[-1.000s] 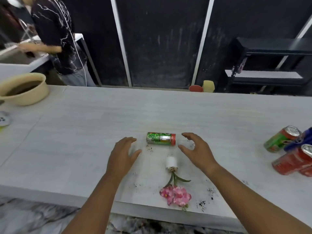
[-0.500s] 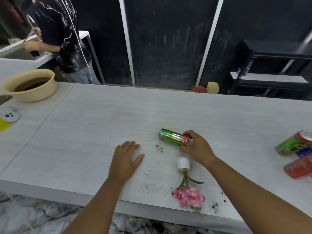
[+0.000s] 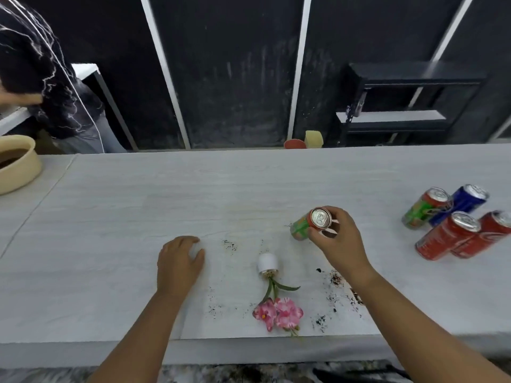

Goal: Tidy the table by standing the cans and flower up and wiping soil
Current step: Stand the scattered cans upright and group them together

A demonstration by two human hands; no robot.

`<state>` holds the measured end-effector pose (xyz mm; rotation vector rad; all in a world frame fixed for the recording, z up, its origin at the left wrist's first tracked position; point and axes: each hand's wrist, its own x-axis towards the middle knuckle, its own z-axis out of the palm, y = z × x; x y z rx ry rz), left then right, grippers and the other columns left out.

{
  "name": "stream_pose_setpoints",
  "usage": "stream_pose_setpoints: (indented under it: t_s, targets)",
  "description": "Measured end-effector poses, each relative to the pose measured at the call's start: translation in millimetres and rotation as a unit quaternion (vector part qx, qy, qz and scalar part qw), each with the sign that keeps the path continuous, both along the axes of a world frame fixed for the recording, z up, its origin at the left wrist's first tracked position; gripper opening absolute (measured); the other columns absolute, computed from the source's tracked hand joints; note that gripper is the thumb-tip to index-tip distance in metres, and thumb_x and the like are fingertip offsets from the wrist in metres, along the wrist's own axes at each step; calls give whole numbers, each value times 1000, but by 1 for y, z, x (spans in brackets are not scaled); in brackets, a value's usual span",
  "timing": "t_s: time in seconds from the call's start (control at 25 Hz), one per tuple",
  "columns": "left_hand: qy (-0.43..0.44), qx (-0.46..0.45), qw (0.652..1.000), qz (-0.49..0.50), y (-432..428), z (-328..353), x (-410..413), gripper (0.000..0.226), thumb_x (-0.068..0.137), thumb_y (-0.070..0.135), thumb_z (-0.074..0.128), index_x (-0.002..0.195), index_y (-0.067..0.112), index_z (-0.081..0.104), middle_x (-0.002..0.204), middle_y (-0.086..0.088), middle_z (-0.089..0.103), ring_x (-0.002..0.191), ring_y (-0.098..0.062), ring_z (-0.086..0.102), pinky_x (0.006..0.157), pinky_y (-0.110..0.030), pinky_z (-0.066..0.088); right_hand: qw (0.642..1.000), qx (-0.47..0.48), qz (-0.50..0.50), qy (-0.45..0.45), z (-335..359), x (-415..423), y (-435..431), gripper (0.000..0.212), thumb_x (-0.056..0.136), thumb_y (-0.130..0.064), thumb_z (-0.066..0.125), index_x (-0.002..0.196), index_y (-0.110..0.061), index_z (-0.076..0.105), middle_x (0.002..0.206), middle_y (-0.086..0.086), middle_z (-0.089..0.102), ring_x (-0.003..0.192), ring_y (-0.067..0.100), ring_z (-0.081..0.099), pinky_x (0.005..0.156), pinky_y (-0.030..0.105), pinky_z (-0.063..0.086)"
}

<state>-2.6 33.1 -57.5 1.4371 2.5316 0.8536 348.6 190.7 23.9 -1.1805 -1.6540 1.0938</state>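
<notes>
While my right hand (image 3: 336,241) grips the green can (image 3: 301,228) by its top, tilted up, my left hand (image 3: 179,262) rests on the table (image 3: 138,211), loosely curled, holding nothing. White pot (image 3: 267,263) lies tipped, flower (image 3: 278,313) toward me, soil (image 3: 336,279) scattered. Tan bowl (image 3: 16,167) far left holds dark stuff. Half a second ago the can lay flat.

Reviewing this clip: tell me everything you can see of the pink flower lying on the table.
The pink flower lies on its side on the pale table, its small white pot pointing away, blossoms near the front edge. A green stem and leaves join them. Soil specks lie scattered around it. Neither hand touches it: the left hand rests on the table, the right hand grips a green can.
</notes>
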Motion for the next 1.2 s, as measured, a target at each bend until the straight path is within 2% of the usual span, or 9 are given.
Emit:
stream_pose_setpoints:
  t_s: [0.08,0.28,0.44,0.56,0.68,0.76,0.92,1.0,1.2]
  targets:
    - [-34,5,999,-21,32,16,27,27,99,26,70,126,23,71,132,3,69,123,-27,62,102,-46,51,999,-12,-30,21,-1,28,-3,44,83,-20,85,118,-39,67,122,-13,71,111,8,70,93,34,60]
    - [-41,38,978,-202,121,50,136,29,104,26,63,132,23,69,136,6,66,130,-17,56,105,-35,49,989,-21,-140,51,-2,95,-11,47,85,-18,85,122,-41,68,119,-17,74,109,2,70,90,30,59]
    - [-23,-10,941,-337,176,53,227,36,107,35,58,141,23,63,147,5,60,139,-18,50,109,-32,44,970,-14,-229,78,-4,149,-14,52,87,-22,86,132,-40,67,120,-21,74,109,-2,70,87,27,58]
    - [-2,-52,915,-399,201,42,280,45,109,43,56,149,24,57,158,4,53,149,-20,43,119,-37,37,959,-5,-271,82,-3,183,-17,53,87,-25,87,132,-43,65,122,-24,72,110,-4,69,86,25,58]
    - [23,-105,897,-429,220,28,318,55,109,52,51,160,31,47,174,2,34,163,-22,21,132,-47,18,946,-4,-314,84,-3,219,-18,49,85,-30,88,123,-51,66,122,-25,72,110,-5,69,86,25,56]
    - [62,-128,886,-441,235,21,331,62,109,59,45,166,37,35,179,2,21,166,-23,10,134,-52,9,937,-4,-339,83,-5,241,-16,47,84,-31,88,118,-54,66,121,-26,73,110,-6,69,86,24,56]
    - [143,-157,865,-455,260,7,333,67,110,65,30,171,42,14,181,4,5,168,-24,-1,133,-56,3,926,-5,-369,76,-14,272,-4,49,86,-25,88,127,-42,67,122,-25,73,112,-5,68,92,26,57]
    - [143,-153,865,-457,262,-4,330,66,110,67,23,170,44,10,181,7,0,168,-22,-5,133,-55,-2,923,-7,-378,72,-18,284,3,50,86,-25,88,129,-40,66,122,-25,73,113,-5,68,93,27,58]
    - [137,-106,877,-449,258,-19,326,65,108,70,15,169,48,10,180,13,0,167,-16,-8,134,-51,-5,922,-18,-386,37,-23,295,13,51,85,-32,87,124,-51,60,123,-32,68,111,-8,66,91,26,55]
